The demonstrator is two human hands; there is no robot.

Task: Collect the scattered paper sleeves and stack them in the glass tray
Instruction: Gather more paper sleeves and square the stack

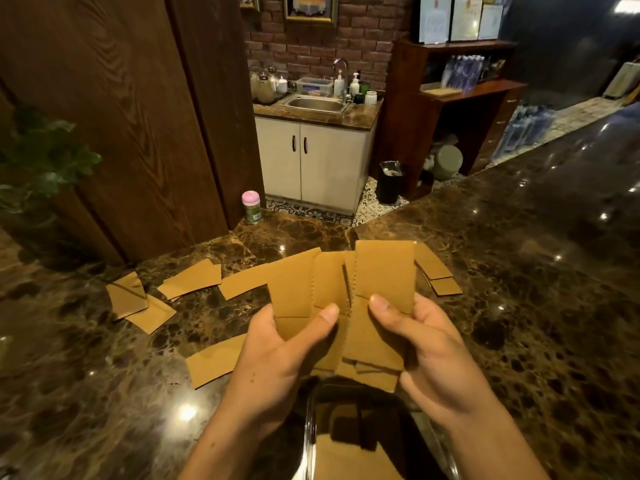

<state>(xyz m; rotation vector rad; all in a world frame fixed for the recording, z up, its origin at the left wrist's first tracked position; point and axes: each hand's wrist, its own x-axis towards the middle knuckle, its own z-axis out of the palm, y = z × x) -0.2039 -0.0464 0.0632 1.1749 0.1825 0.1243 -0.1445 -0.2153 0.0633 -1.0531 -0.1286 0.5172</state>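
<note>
Both hands hold a fanned bunch of brown paper sleeves (346, 285) upright above the counter. My left hand (280, 344) pinches the left part of the bunch with its thumb on the front. My right hand (426, 351) grips the right part, thumb on the front as well. Directly below the hands stands the glass tray (311, 424), with brown sleeves lying inside it. More loose sleeves lie on the dark marble counter (104, 393): a pair at the far left (135, 301), one behind them (192, 278), one at front left (214, 362) and some at the right (438, 275).
A small jar with a pink lid (251, 206) stands at the counter's far edge. A green plant (41, 157) fills the left side. Beyond the counter are a sink cabinet (311, 161), a black bin (389, 181) and wooden shelves (460, 98).
</note>
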